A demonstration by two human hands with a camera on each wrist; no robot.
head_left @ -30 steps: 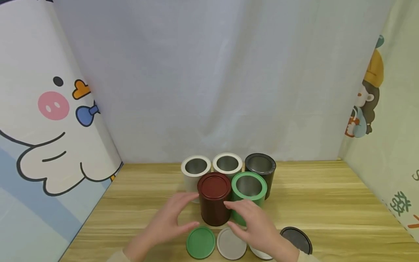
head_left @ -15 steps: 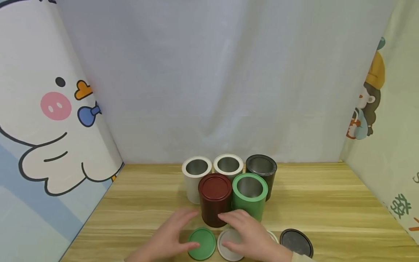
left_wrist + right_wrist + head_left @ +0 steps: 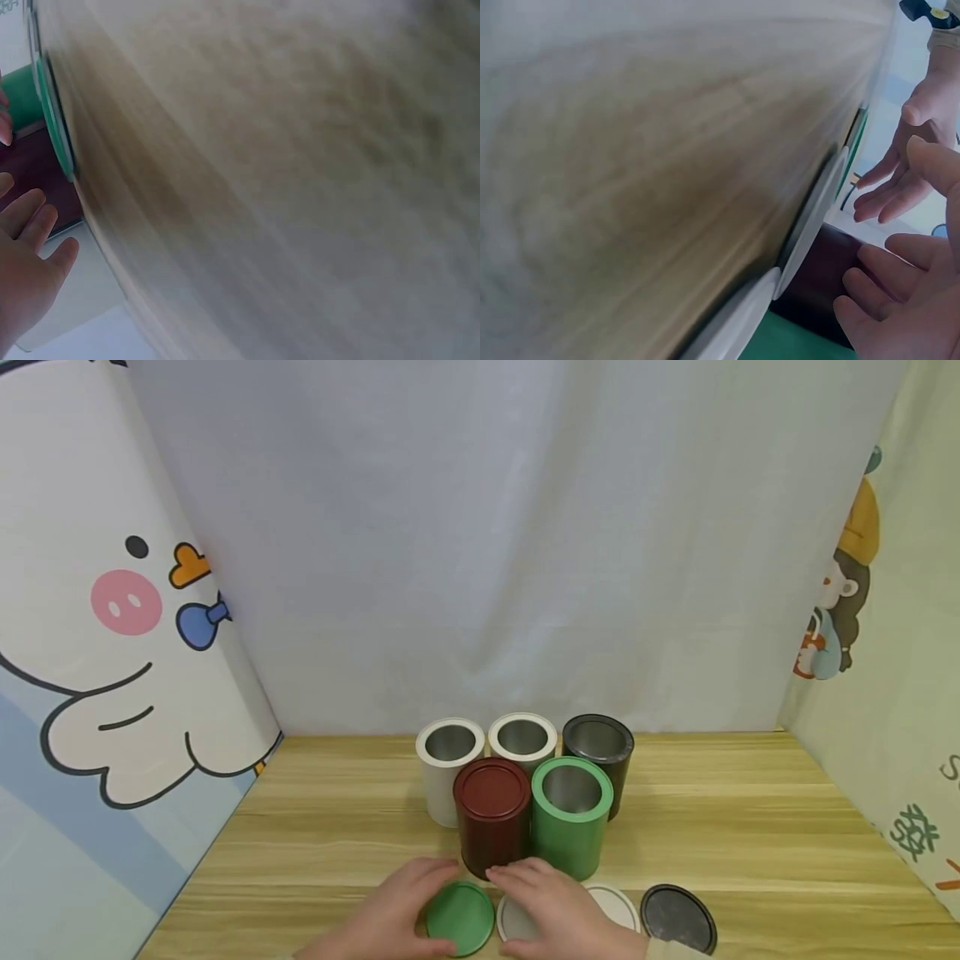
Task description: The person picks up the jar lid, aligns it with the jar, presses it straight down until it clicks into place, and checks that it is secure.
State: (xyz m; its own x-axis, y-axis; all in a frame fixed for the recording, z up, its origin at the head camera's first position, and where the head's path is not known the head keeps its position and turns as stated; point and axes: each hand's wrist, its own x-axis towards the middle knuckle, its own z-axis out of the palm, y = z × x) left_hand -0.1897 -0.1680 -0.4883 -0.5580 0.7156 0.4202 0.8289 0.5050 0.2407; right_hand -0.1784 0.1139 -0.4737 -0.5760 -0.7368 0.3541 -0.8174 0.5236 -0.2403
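My left hand [image 3: 393, 906] is low over the table, thumb and fingers spread at the left side of a green round lid [image 3: 460, 919]. Opposite it, my right hand [image 3: 562, 910] hovers over a grey lid [image 3: 516, 920] and partly hides it. Both hands are empty, as the left wrist view shows with the left hand [image 3: 30, 262] and the right wrist view with the right hand [image 3: 922, 292]. Just beyond the fingertips stands a dark red can [image 3: 492, 827] with its lid on. A green can [image 3: 572, 843] without a lid stands to its right.
Behind are two white cans [image 3: 441, 785] [image 3: 522, 718] and a black can [image 3: 619, 772], all without lids. A white lid [image 3: 618, 908] and a black lid [image 3: 678, 920] lie on the wooden table [image 3: 750, 843] at right. A grey curtain [image 3: 487, 543] hangs behind.
Both hands have drawn back from around the dark red can toward me and lowered to the row of lids. The cans and lids keep their places.
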